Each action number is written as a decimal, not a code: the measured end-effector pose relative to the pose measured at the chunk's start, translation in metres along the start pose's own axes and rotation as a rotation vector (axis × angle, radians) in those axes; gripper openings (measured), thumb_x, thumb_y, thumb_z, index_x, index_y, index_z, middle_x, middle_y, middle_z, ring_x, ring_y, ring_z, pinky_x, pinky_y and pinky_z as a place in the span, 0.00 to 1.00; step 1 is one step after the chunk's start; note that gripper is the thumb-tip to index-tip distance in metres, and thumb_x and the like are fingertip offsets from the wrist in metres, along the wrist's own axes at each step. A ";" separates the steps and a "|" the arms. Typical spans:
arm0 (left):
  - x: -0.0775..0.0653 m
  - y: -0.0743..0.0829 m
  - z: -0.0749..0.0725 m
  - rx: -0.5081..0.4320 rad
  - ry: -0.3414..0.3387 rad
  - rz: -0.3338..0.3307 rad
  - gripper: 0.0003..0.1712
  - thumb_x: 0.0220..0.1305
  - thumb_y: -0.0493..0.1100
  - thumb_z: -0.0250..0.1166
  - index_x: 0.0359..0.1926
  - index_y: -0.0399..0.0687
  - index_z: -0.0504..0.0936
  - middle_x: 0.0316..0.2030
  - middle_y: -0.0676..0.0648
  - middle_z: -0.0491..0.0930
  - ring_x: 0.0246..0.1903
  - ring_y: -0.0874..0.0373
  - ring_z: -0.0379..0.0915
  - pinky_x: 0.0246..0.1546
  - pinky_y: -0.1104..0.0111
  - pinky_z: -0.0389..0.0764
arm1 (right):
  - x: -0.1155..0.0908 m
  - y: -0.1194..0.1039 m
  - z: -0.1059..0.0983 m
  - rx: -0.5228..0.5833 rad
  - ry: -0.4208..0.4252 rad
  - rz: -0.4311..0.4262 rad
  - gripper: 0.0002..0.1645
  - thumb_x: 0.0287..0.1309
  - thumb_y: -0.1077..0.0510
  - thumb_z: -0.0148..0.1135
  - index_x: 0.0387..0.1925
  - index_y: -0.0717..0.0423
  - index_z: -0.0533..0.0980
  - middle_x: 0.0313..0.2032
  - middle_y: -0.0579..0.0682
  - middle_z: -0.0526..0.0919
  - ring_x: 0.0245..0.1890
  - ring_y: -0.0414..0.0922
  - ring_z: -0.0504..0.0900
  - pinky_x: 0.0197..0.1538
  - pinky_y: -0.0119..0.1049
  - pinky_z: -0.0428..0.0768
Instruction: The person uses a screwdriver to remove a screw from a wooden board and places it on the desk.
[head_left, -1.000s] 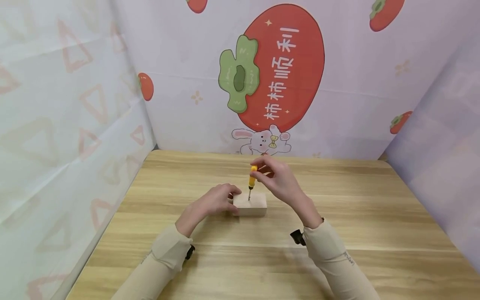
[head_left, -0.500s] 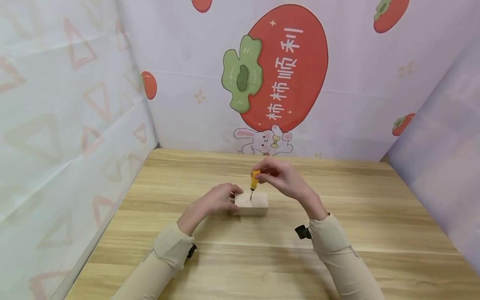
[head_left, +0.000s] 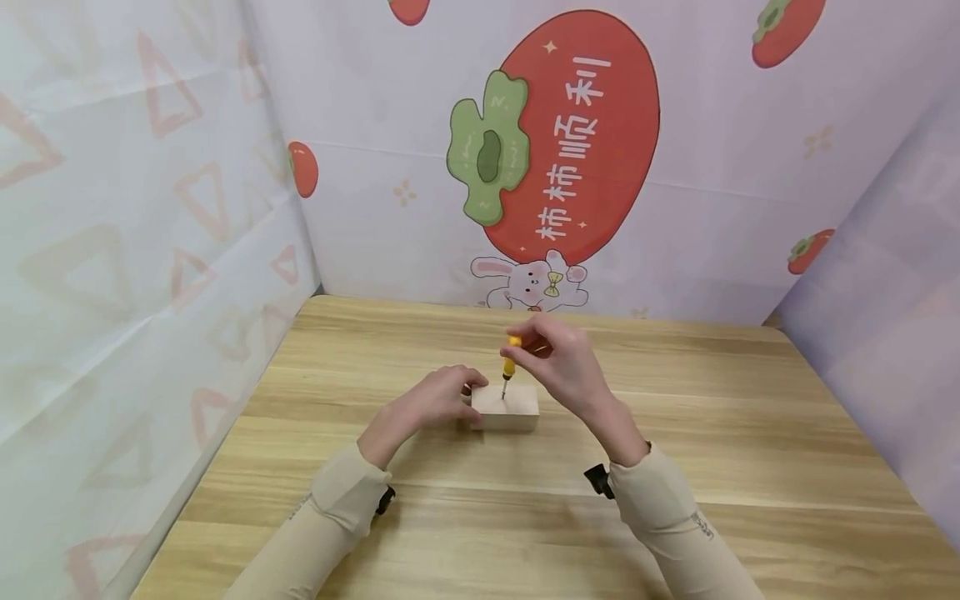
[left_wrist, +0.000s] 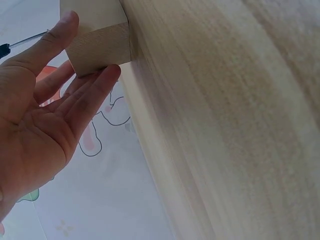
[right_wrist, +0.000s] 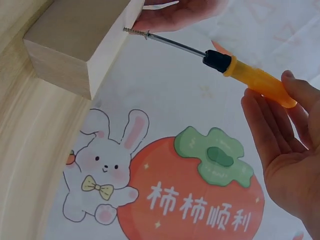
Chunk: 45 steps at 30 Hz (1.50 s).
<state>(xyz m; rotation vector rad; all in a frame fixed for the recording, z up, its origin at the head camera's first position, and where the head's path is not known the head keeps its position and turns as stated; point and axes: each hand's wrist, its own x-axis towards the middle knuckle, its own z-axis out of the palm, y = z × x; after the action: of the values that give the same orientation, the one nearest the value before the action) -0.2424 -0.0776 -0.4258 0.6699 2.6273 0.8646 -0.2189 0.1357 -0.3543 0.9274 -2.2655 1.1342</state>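
The left hand (head_left: 431,400) grips the left end of the wooden block (head_left: 507,417), thumb toward the near side and fingers toward the far side; the right hand (head_left: 567,371) pinches the yellow handle of the screwdriver (right_wrist: 260,82). Three printed sheets stand around the table (head_left: 675,454): a back sheet (head_left: 375,242), a left sheet (head_left: 112,358) and a right sheet (head_left: 892,225). The table's far edge meets the back sheet, its near edge is cut off, and wood spreads wide to either side of the one block, which lies near the middle, apart from the edges. Two pale sleeves (head_left: 667,508) run out of view at the bottom, a dark piece (head_left: 598,481) by each cuff, hard to make out. The one screwdriver stands tilted slightly over the block; the left wrist view cuts off its handle. One screw (right_wrist: 136,32) sits at its tip, its point meeting the block's top face, how deep I cannot tell
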 end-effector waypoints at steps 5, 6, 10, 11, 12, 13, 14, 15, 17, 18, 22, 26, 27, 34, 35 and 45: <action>0.001 0.000 -0.001 0.002 -0.001 -0.004 0.32 0.53 0.44 0.77 0.59 0.41 0.80 0.56 0.44 0.81 0.53 0.51 0.79 0.58 0.58 0.79 | 0.002 -0.003 -0.001 -0.010 -0.003 0.026 0.12 0.52 0.64 0.74 0.39 0.59 0.82 0.33 0.49 0.87 0.28 0.39 0.85 0.35 0.30 0.85; 0.001 0.000 -0.001 -0.001 -0.001 -0.004 0.32 0.53 0.44 0.77 0.59 0.41 0.80 0.56 0.44 0.81 0.53 0.51 0.79 0.58 0.58 0.79 | 0.002 -0.004 -0.001 -0.006 -0.007 0.029 0.12 0.52 0.64 0.74 0.39 0.59 0.82 0.33 0.49 0.87 0.28 0.39 0.85 0.35 0.30 0.85; 0.001 -0.001 0.000 -0.010 0.004 -0.004 0.32 0.53 0.44 0.77 0.59 0.41 0.80 0.55 0.44 0.82 0.53 0.51 0.79 0.57 0.58 0.79 | 0.002 -0.005 -0.004 0.036 -0.041 0.031 0.11 0.53 0.65 0.73 0.40 0.59 0.83 0.34 0.49 0.86 0.30 0.40 0.85 0.36 0.30 0.85; 0.001 -0.001 0.000 -0.012 0.005 -0.004 0.32 0.53 0.44 0.77 0.59 0.41 0.80 0.55 0.44 0.82 0.53 0.51 0.80 0.57 0.58 0.79 | 0.001 -0.005 -0.005 0.049 -0.053 0.029 0.11 0.53 0.65 0.73 0.40 0.58 0.83 0.34 0.49 0.86 0.30 0.40 0.86 0.37 0.30 0.86; 0.001 -0.001 0.000 -0.014 0.006 -0.003 0.32 0.53 0.44 0.77 0.58 0.41 0.81 0.55 0.44 0.82 0.53 0.51 0.80 0.57 0.58 0.79 | 0.001 -0.005 -0.006 0.062 -0.068 0.031 0.11 0.54 0.66 0.72 0.40 0.58 0.84 0.35 0.49 0.86 0.31 0.40 0.86 0.38 0.30 0.86; 0.001 -0.001 0.001 -0.013 0.007 -0.001 0.31 0.52 0.43 0.77 0.58 0.41 0.81 0.55 0.45 0.82 0.52 0.52 0.80 0.57 0.59 0.79 | 0.001 -0.004 -0.006 0.072 -0.084 0.032 0.11 0.54 0.66 0.72 0.41 0.58 0.84 0.36 0.49 0.87 0.32 0.41 0.86 0.38 0.30 0.86; 0.001 -0.001 0.001 -0.012 0.006 0.000 0.31 0.52 0.43 0.77 0.58 0.41 0.81 0.55 0.45 0.82 0.52 0.52 0.80 0.57 0.59 0.79 | 0.001 -0.003 -0.007 0.081 -0.100 0.028 0.11 0.55 0.66 0.71 0.42 0.58 0.84 0.37 0.50 0.87 0.33 0.41 0.87 0.39 0.30 0.86; 0.001 -0.001 0.001 -0.012 0.004 0.003 0.31 0.53 0.43 0.77 0.58 0.41 0.81 0.55 0.44 0.82 0.52 0.52 0.80 0.57 0.59 0.80 | 0.001 -0.003 -0.008 0.088 -0.116 0.023 0.11 0.56 0.66 0.70 0.42 0.59 0.84 0.38 0.50 0.87 0.34 0.42 0.87 0.39 0.30 0.86; 0.001 -0.001 0.001 -0.013 0.003 0.013 0.31 0.52 0.43 0.77 0.58 0.40 0.81 0.55 0.44 0.82 0.52 0.51 0.80 0.57 0.58 0.80 | 0.000 -0.002 -0.008 0.096 -0.140 0.010 0.11 0.57 0.67 0.69 0.43 0.59 0.84 0.39 0.50 0.88 0.35 0.42 0.88 0.40 0.30 0.86; 0.001 -0.001 0.001 -0.011 0.003 0.018 0.31 0.52 0.43 0.77 0.58 0.40 0.81 0.55 0.44 0.82 0.52 0.51 0.80 0.57 0.58 0.80 | 0.000 -0.001 -0.008 0.103 -0.148 0.002 0.11 0.57 0.67 0.68 0.44 0.59 0.84 0.39 0.51 0.89 0.35 0.44 0.88 0.40 0.30 0.86; 0.000 -0.001 0.001 -0.005 0.008 0.022 0.31 0.52 0.43 0.78 0.57 0.40 0.81 0.54 0.44 0.82 0.52 0.51 0.80 0.56 0.58 0.80 | -0.003 0.000 -0.003 0.124 -0.147 -0.020 0.13 0.57 0.67 0.69 0.45 0.59 0.84 0.40 0.52 0.89 0.36 0.45 0.88 0.39 0.31 0.86; -0.002 -0.002 0.002 0.009 0.012 0.010 0.31 0.52 0.43 0.78 0.58 0.41 0.81 0.54 0.44 0.82 0.52 0.51 0.80 0.56 0.58 0.80 | -0.004 -0.003 0.005 0.079 -0.103 -0.007 0.15 0.54 0.65 0.72 0.46 0.57 0.83 0.40 0.50 0.87 0.38 0.43 0.87 0.38 0.30 0.86; -0.002 -0.003 0.002 0.008 0.013 0.011 0.31 0.52 0.43 0.78 0.58 0.41 0.81 0.54 0.44 0.82 0.52 0.51 0.80 0.56 0.58 0.80 | -0.005 -0.004 0.006 0.054 -0.086 0.001 0.16 0.54 0.65 0.72 0.46 0.57 0.83 0.40 0.50 0.87 0.38 0.43 0.87 0.38 0.30 0.86; 0.001 -0.002 0.002 0.009 0.018 0.032 0.31 0.51 0.43 0.78 0.57 0.40 0.81 0.54 0.44 0.83 0.52 0.51 0.80 0.56 0.58 0.80 | -0.001 -0.006 0.005 0.052 -0.043 0.107 0.17 0.52 0.63 0.74 0.45 0.57 0.82 0.36 0.49 0.86 0.35 0.41 0.86 0.38 0.34 0.87; 0.001 -0.002 0.002 0.006 0.019 0.029 0.31 0.51 0.43 0.78 0.57 0.40 0.81 0.54 0.44 0.83 0.52 0.51 0.80 0.56 0.58 0.80 | 0.000 -0.004 0.003 0.076 -0.059 0.118 0.17 0.53 0.62 0.74 0.45 0.57 0.82 0.36 0.49 0.86 0.35 0.41 0.86 0.39 0.35 0.87; 0.002 -0.002 0.003 -0.011 0.010 0.005 0.32 0.52 0.44 0.78 0.58 0.40 0.81 0.54 0.44 0.82 0.53 0.51 0.79 0.57 0.58 0.79 | 0.011 0.029 -0.015 0.354 -0.308 0.114 0.13 0.57 0.67 0.68 0.46 0.60 0.82 0.39 0.55 0.86 0.36 0.46 0.87 0.43 0.34 0.86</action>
<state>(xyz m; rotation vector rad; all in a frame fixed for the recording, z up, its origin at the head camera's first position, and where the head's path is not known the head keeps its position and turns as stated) -0.2439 -0.0767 -0.4293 0.6719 2.6285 0.8855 -0.2461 0.1562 -0.3539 1.1900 -2.4279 1.5731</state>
